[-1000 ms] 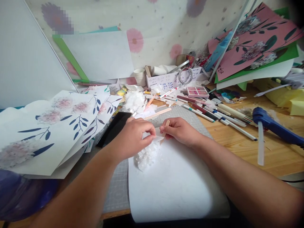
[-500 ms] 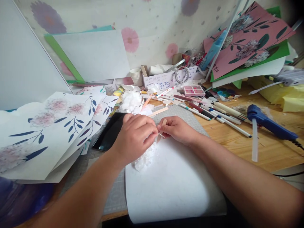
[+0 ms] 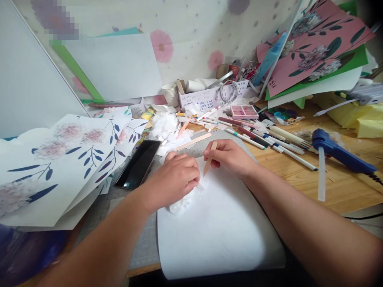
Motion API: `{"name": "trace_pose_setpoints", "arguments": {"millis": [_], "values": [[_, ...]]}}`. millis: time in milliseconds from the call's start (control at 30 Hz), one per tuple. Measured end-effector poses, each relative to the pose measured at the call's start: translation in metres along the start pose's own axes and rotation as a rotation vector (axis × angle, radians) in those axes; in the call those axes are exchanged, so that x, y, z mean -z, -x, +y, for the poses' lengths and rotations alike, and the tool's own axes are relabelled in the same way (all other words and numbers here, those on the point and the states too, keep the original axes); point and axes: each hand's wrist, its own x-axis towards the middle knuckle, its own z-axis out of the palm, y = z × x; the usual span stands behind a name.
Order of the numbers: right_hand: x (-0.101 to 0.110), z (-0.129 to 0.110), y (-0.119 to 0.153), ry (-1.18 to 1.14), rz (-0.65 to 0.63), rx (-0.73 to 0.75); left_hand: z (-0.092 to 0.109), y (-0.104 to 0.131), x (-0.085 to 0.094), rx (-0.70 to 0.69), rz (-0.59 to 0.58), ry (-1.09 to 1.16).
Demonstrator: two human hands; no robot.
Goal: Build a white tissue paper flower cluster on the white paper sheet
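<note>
In front of me is a wooden table (image 3: pixel 344 191). Left of the glue gun (image 3: pixel 344 153) lie markers (image 3: pixel 291 153), and beyond those a pink palette (image 3: pixel 243 112). Well left of the gun, a gray cutting mat (image 3: pixel 143 243) lies on the wood.

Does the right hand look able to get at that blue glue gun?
Probably yes: mostly low-lying pens seem to lie between the right hand and the blue glue gun, though the wooden stick it holds may need putting down first.
</note>
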Motion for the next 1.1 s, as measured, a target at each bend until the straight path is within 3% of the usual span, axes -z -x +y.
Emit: {"name": "trace_pose_setpoints", "arguments": {"millis": [267, 533, 767, 1100], "values": [[-0.0053, -0.0023, 0.0024, 0.126, -0.170, -0.020, 0.0017, -0.0035, -0.0010, 0.052, -0.025, -0.023], [-0.0046, -0.0006, 0.0027, 0.025, -0.279, -0.047, 0.0019, -0.0021, -0.0018, 0.077, -0.010, -0.015], [-0.0012, -0.0001, -0.0004, -0.018, -0.146, -0.092, 0.0017, -0.0031, -0.0025, 0.127, -0.041, 0.001], [-0.0038, 0.0016, 0.0008, 0.040, -0.235, -0.022, 0.0003, -0.0018, -0.0041, 0.127, -0.034, -0.025]]}}
